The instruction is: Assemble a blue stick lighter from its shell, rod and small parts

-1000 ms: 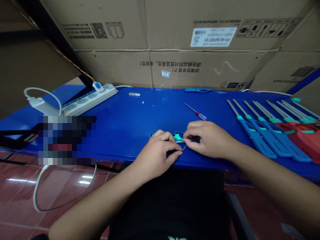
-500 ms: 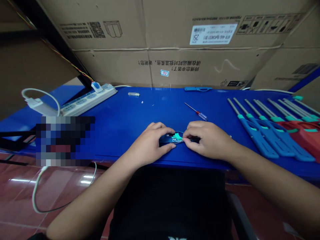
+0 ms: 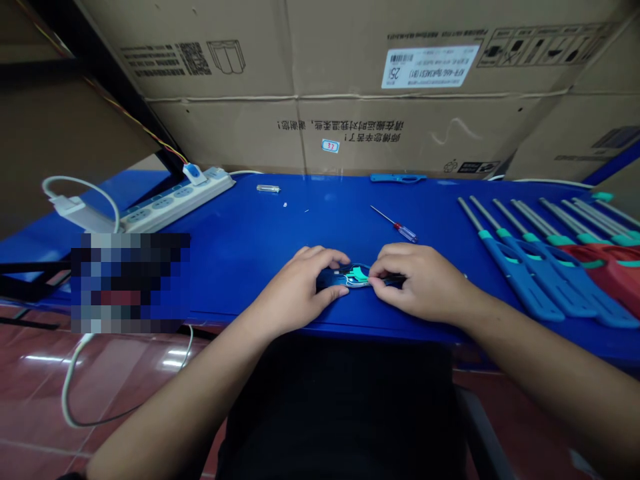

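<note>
The left hand has drawn back toward the casing's left end, its thumb and fingers now parted across it. The wire that stuck out beyond the casing's near edge now runs along that edge.

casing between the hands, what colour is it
The casing is blue, with a green piece inside; the head view shows it best.

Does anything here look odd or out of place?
Yes: the cardboard behind the table has its printing upside down. Also, tiny pale scraps lie loose on the table, apart from the open blue casing at the left hand.
</note>
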{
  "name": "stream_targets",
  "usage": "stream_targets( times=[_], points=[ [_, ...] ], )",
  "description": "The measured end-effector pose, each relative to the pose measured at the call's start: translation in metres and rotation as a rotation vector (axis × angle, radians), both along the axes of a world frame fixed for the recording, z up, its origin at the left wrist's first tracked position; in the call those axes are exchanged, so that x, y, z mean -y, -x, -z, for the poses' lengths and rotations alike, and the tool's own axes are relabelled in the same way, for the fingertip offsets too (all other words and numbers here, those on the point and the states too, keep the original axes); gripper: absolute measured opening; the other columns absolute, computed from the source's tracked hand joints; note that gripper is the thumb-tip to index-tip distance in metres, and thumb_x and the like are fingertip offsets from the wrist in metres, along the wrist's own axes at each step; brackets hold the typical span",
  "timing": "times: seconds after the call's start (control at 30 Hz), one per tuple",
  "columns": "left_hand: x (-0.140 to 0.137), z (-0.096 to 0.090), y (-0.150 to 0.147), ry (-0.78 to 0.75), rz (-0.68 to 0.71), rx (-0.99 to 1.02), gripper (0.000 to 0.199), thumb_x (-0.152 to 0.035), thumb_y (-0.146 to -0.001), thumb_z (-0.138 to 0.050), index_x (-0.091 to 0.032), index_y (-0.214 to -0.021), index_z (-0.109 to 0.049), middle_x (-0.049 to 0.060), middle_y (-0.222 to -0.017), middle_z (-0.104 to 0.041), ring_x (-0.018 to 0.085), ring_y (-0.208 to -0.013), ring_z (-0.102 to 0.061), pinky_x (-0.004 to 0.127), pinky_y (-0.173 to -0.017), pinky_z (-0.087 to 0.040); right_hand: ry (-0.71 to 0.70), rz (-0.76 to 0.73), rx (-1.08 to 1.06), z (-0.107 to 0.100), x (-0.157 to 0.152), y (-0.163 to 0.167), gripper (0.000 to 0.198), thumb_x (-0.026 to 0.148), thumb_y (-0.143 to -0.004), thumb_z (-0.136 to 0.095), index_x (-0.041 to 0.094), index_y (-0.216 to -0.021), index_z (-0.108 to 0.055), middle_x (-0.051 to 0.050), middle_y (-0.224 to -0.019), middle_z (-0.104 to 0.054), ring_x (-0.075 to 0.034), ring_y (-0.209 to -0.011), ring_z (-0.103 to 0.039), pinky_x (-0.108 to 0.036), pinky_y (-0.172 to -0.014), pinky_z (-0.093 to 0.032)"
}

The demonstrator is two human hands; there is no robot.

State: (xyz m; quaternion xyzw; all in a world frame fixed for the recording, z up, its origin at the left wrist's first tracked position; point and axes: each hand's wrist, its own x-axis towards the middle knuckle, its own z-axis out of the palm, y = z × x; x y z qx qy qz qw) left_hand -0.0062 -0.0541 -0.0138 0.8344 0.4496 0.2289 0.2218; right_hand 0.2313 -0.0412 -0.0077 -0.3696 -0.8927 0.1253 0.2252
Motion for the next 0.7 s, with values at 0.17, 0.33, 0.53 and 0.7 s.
stream_targets(
  times=[0.17, 0.33, 0.53, 0.7],
  points=[
    [0.0014, 0.0, -0.0001, 0.038, -0.05, 0.047, 0.031, -0.029, -0.082, -0.074, -0.023, -0.109, -0.058, 0.002, -0.108, -0.068, 0.02, -0.103, -0.062, 0.037, -0.091, -0.049, 0.02, -0.002, -0.032, 0.0008, -0.0015, 0.0014, 0.012, 0.018, -0.085, -0.061, 0.018, -0.079, -0.072, -0.001, -0.077, -0.065, -0.012, -0.07, -0.058, -0.024, -0.065, -0.043],
    [0.0003, -0.0019, 0.0, 0.065, -0.033, 0.031, 0.032, -0.029, -0.084, -0.073, -0.025, -0.111, -0.058, 0.001, -0.111, -0.066, 0.02, -0.106, -0.059, 0.036, -0.092, -0.047, -0.021, -0.03, -0.022, 0.0011, -0.002, -0.0004, 0.013, 0.018, -0.087, -0.061, 0.018, -0.082, -0.073, -0.001, -0.078, -0.066, -0.012, -0.072, -0.059, -0.024, -0.067, -0.043],
    [-0.0032, -0.0008, 0.0011, 0.013, 0.069, 0.021, 0.014, -0.028, -0.088, -0.069, -0.025, -0.102, -0.067, 0.001, -0.107, -0.066, 0.019, -0.102, -0.059, 0.039, -0.099, -0.042, -0.087, -0.053, 0.015, 0.0003, 0.0007, 0.0017, 0.015, 0.015, -0.088, -0.059, 0.016, -0.081, -0.072, -0.003, -0.077, -0.065, -0.015, -0.074, -0.059, -0.027, -0.07, -0.045],
    [-0.0042, 0.0039, 0.0004, 0.015, 0.083, 0.038, 0.014, -0.026, -0.088, -0.07, -0.031, -0.099, -0.076, 0.001, -0.103, -0.065, 0.017, -0.098, -0.06, 0.04, -0.098, -0.043, -0.153, -0.085, 0.076, 0.0025, 0.0023, 0.0039, 0.021, 0.015, -0.092, -0.054, 0.012, -0.082, -0.072, -0.006, -0.077, -0.064, -0.018, -0.075, -0.058, -0.031, -0.072, -0.046]
  ],
)
